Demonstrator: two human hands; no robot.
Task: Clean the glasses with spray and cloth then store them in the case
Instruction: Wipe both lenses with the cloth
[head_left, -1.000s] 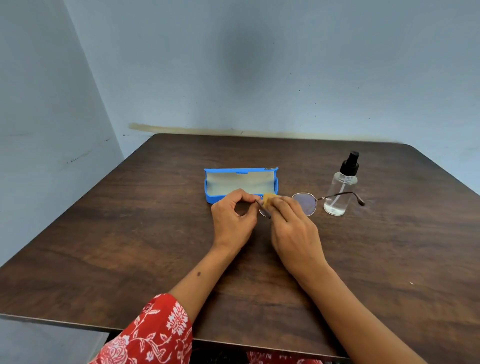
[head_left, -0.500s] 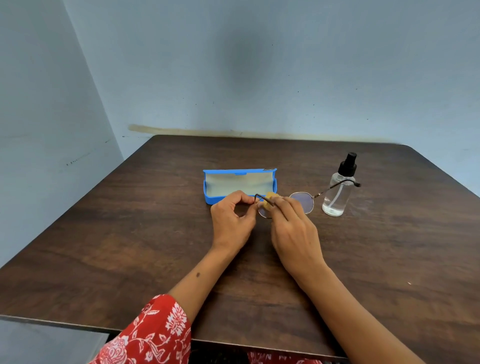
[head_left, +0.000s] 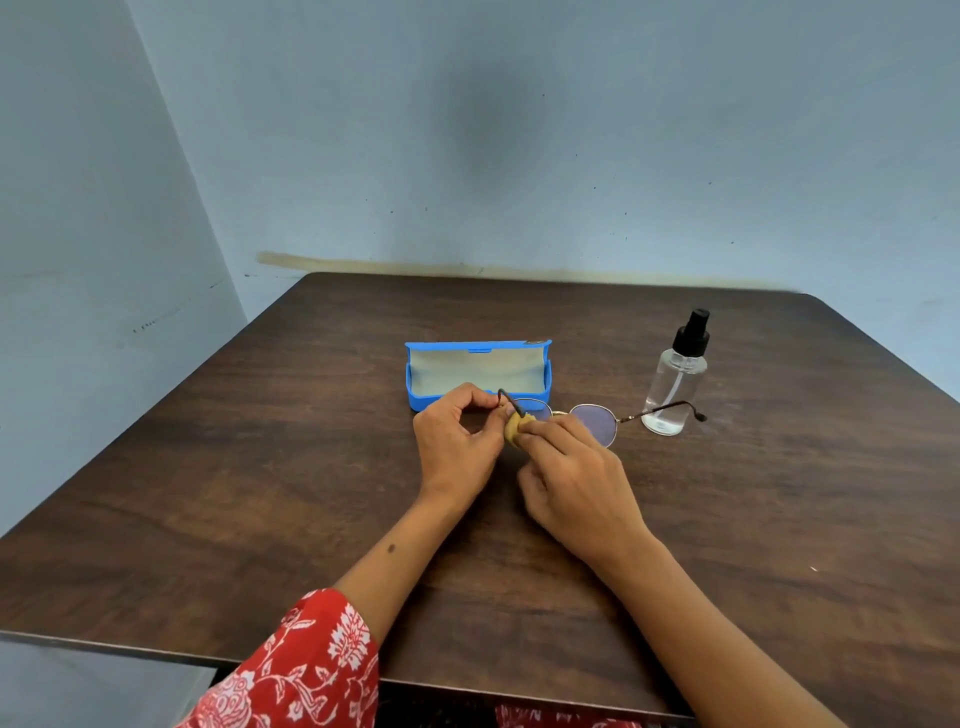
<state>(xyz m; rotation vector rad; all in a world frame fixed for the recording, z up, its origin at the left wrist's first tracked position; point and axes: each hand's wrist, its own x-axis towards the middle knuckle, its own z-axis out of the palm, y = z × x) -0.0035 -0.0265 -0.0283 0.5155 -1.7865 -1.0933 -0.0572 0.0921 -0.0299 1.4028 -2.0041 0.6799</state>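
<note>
Wiping stage under way. Left hand (head_left: 457, 441) grip pinched on temple of thin metal-framed round glasses (head_left: 592, 422), held above dark wooden desk (head_left: 260, 493). Right hand (head_left: 576, 478) grip clamped on small tan cloth (head_left: 513, 429), rubbing left lens. Clear spray bottle (head_left: 675, 384) far right. Open blue case (head_left: 475, 371) just beyond, unfilled; storing left.

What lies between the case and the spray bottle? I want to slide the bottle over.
Head view: bare table along the direct line. The glasses lie just nearer than that stretch, one temple tip crossing before the bottle. The case stands open.
</note>
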